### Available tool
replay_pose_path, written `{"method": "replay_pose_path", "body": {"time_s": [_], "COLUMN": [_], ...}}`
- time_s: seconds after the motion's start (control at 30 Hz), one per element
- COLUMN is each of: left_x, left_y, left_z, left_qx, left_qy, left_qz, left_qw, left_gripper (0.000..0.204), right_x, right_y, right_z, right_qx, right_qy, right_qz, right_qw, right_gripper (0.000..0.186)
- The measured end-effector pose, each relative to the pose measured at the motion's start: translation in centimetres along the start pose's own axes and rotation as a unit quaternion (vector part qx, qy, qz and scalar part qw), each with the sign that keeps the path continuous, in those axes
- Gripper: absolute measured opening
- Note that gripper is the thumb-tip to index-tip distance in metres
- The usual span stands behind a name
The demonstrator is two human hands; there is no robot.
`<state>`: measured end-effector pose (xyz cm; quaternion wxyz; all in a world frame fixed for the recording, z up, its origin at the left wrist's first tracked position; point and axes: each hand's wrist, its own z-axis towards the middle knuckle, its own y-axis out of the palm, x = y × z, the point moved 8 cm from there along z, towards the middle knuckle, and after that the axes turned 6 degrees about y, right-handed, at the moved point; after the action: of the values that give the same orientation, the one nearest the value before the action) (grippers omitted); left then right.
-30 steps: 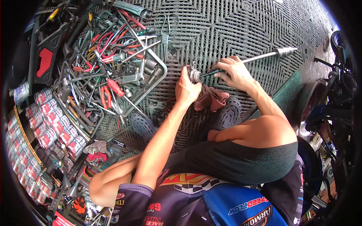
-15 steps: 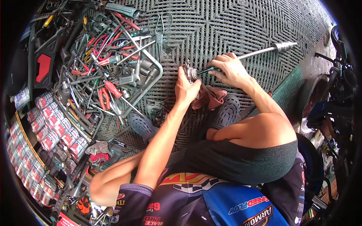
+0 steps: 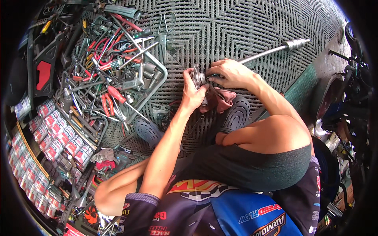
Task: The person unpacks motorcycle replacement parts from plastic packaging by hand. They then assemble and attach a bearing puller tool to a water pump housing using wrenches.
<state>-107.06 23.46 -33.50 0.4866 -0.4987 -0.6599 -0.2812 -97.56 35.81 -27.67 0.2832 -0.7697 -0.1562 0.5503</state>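
My left hand [image 3: 193, 93] grips a round, ridged metal part [image 3: 200, 78] above the mat, thumb and fingers around its sides. Against the part's right side, my right hand [image 3: 230, 74] has its fingers curled round the near end of a long steel rod tool [image 3: 264, 55]. From behind that hand the rod runs to the upper right and carries a thick ridged sleeve [image 3: 296, 44] near its far end. My fingers hide where the rod meets the metal part. A reddish-brown rag [image 3: 221, 100] hangs below the part, between my shoes.
To the left, a grey tray [image 3: 164, 84] is heaped with pliers, screwdrivers [image 3: 116, 94] and sockets. Large scissors [image 3: 163, 39] lie beside it. Rows of cans [image 3: 59, 141] stand at lower left. A green cutting mat [image 3: 301, 92] and black machine parts [image 3: 346, 98] are on the right.
My right hand has slid left along the rod, close up to the metal part. The dark end of the rod that showed between them is now mostly covered by my fingers.
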Motion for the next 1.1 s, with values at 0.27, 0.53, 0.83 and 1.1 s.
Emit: {"method": "replay_pose_path", "body": {"time_s": [0.27, 0.53, 0.83, 1.1], "left_x": [0.7, 2.6, 3.1, 3.5], "left_y": [0.4, 0.4, 0.2, -4.7], "left_z": [-0.2, -0.5, -0.4, -0.3], "left_qx": [0.012, 0.067, 0.076, 0.034], "left_qy": [0.017, 0.030, 0.071, -0.064], "left_qz": [0.032, 0.095, 0.161, -0.043], "left_qw": [0.999, 0.993, 0.982, 0.996], "left_gripper": [0.069, 0.066, 0.065, 0.061], "right_x": [0.0, -0.4, -0.1, 0.2], "right_y": [0.5, 0.0, 0.3, -2.9], "right_z": [0.1, 0.5, 0.4, -2.6], "right_qx": [-0.012, 0.029, 0.055, 0.185], "right_qy": [0.004, -0.019, -0.021, 0.046], "right_qz": [0.014, -0.014, -0.021, -0.057], "right_qw": [1.000, 0.999, 0.998, 0.980], "right_gripper": [0.028, 0.028, 0.026, 0.026]}}
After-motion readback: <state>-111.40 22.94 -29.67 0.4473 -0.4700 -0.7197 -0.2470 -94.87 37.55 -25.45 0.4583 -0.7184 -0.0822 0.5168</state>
